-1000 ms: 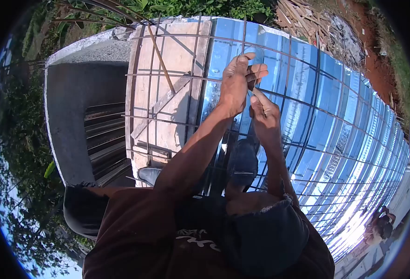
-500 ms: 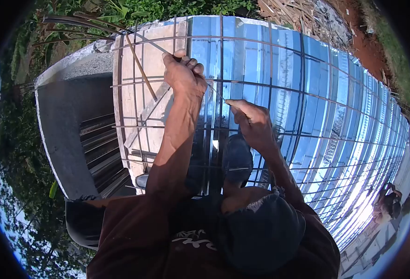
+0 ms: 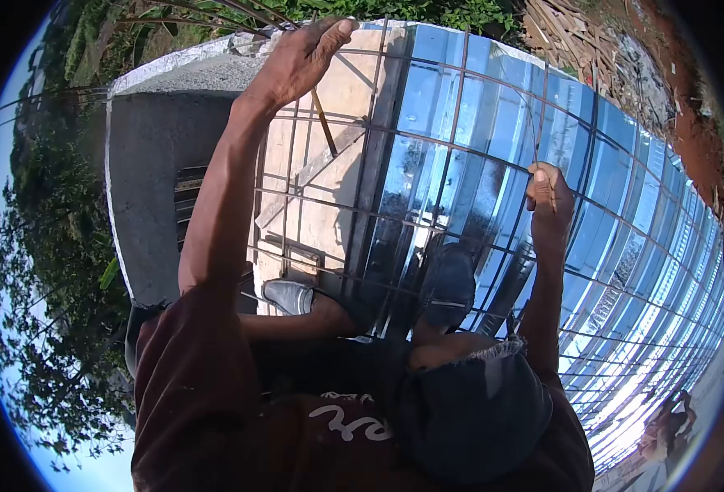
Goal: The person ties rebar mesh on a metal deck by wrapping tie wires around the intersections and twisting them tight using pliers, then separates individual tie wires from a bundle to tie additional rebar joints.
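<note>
My right hand is closed in a pinch on a thin tie wire, which curves up from the fingertips above the steel bar grid. At upper left, my left hand is over the slab's far edge, close to the protruding steel bar ends. Its thumb points right; the other fingers are mostly hidden, so I cannot tell whether they grip anything. A brown diagonal rod runs up beneath this hand. Ribbed shiny metal decking lies under the bars.
My shoes, one on the left and one on the right, rest among the bars. Wooden boards border a concrete opening at left. Another person is at far right. Scrap wood lies beyond the edge.
My hands have moved apart: the left up and left toward the bar ends, the right to the right with the wire. The view has shifted left, showing more of my left shoe.
</note>
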{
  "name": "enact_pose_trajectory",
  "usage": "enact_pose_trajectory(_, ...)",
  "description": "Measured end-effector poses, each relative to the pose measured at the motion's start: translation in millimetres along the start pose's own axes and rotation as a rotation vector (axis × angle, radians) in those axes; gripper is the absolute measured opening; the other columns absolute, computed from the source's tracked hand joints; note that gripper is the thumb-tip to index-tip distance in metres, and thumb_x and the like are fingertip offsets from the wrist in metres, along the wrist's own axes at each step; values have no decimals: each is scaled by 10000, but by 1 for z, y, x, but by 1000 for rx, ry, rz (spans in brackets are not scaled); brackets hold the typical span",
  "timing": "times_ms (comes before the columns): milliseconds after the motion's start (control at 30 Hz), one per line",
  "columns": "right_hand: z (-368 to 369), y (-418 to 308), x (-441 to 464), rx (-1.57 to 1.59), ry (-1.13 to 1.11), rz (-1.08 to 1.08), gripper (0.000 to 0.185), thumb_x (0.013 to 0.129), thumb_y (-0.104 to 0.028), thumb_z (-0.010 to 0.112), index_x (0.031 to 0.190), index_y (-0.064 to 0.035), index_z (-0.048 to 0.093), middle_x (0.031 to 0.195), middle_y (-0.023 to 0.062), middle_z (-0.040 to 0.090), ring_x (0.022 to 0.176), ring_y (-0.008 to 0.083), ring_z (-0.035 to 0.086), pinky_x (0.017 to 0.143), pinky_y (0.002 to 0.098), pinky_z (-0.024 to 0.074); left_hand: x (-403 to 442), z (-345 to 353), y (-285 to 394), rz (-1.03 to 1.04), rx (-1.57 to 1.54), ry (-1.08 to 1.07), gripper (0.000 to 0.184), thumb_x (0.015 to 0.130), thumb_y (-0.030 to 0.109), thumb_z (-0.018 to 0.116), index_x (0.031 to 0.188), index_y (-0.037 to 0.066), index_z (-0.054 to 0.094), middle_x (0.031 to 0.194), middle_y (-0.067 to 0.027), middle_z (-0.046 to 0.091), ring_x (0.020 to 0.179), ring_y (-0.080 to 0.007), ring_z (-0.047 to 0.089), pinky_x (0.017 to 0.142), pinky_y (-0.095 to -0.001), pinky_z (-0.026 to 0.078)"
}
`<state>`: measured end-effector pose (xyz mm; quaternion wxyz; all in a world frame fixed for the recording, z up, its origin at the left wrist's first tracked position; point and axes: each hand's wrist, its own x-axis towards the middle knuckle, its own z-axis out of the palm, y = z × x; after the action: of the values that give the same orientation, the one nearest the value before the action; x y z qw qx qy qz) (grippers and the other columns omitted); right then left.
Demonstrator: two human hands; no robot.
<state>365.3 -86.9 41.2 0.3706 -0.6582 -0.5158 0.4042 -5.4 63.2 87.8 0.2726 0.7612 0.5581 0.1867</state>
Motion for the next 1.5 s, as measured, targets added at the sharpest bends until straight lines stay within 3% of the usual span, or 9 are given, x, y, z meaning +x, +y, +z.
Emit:
enact_pose_trajectory(167, 11, 33, 2, 0, -34, 67, 277, 955, -243, 473, 990, -9, 617, 606, 12, 483, 544, 68, 426, 506, 241, 365, -41, 58, -11, -317, -12, 18, 739, 902, 644, 324, 1185, 2, 557, 975, -249, 632, 1022, -373, 581, 962, -454, 389)
enact_pose_trajectory(233, 16, 38, 0, 4, -23, 86, 270, 950, -243, 483, 993, -14, 618, 611, 13, 494, 544, 70, 434, 511, 243, 369, -51, 75, -2, -91, 335, 53, 733, 901, 643, 322, 1167, 10, 577, 990, -244, 633, 1062, -373, 562, 1084, -523, 153)
enact_pose_trajectory(300, 22, 42, 5, -33, 79, 105, 251, 946, -221, 479, 986, -18, 623, 607, 12, 492, 549, 67, 443, 517, 247, 375, -40, 68, 13, 2, 440, -61, 704, 899, 628, 360, 1144, 8, 588, 1005, -233, 631, 1045, -368, 570, 1034, -495, 297)
enact_pose_trajectory(400, 25, 52, 13, -108, 116, 115, 239, 939, -202, 475, 975, -21, 627, 599, 14, 496, 544, 66, 448, 515, 245, 375, -35, 77, 29, 82, -203, -163, 666, 876, 611, 448, 1126, 11, 593, 903, -198, 658, 885, -308, 642, 768, -386, 521)
enact_pose_trajectory(533, 37, 55, 35, -138, 157, 104, 243, 931, -198, 480, 982, -13, 630, 606, 32, 540, 539, 90, 483, 522, 264, 400, -41, 79, 33, 187, -180, -317, 442, 876, 468, 534, 889, 48, 671, 685, -104, 643, 599, -232, 632, 566, -382, 503)
enact_pose_trajectory(633, 60, 49, 57, -370, 286, -58, 258, 935, -210, 479, 991, -8, 629, 649, 82, 598, 568, 151, 557, 557, 299, 440, -48, 93, 28, 180, -103, -8, 173, 778, 174, 661, 665, 78, 572, 610, -78, 584, 530, -243, 598, 465, -339, 472)
enact_pose_trajectory(1233, 98, 69, 99, -611, 185, -353, 197, 938, -90, 415, 1057, 3, 542, 922, 181, 585, 814, 362, 585, 687, 414, 459, -44, 108, 19, 94, -144, -10, 115, 785, 192, 640, 838, 103, 590, 744, -64, 641, 635, -255, 646, 501, -340, 499)
enact_pose_trajectory(1400, 103, 29, 81, -711, 350, -209, 226, 945, -163, 405, 1005, -2, 552, 804, 170, 610, 700, 329, 605, 667, 423, 455, -44, 67, 30, -81, -193, -41, 211, 815, 268, 588, 896, 75, 608, 797, -118, 650, 713, -347, 634, 637, -425, 506)
enact_pose_trajectory(1500, 104, -51, 38, -478, 345, 101, 258, 947, -205, 380, 965, -12, 550, 755, 128, 591, 646, 252, 588, 619, 400, 447, -62, 28, 37, -53, -338, 362, 210, 851, 221, 551, 888, 27, 623, 842, -170, 641, 726, -351, 623, 636, -399, 503)
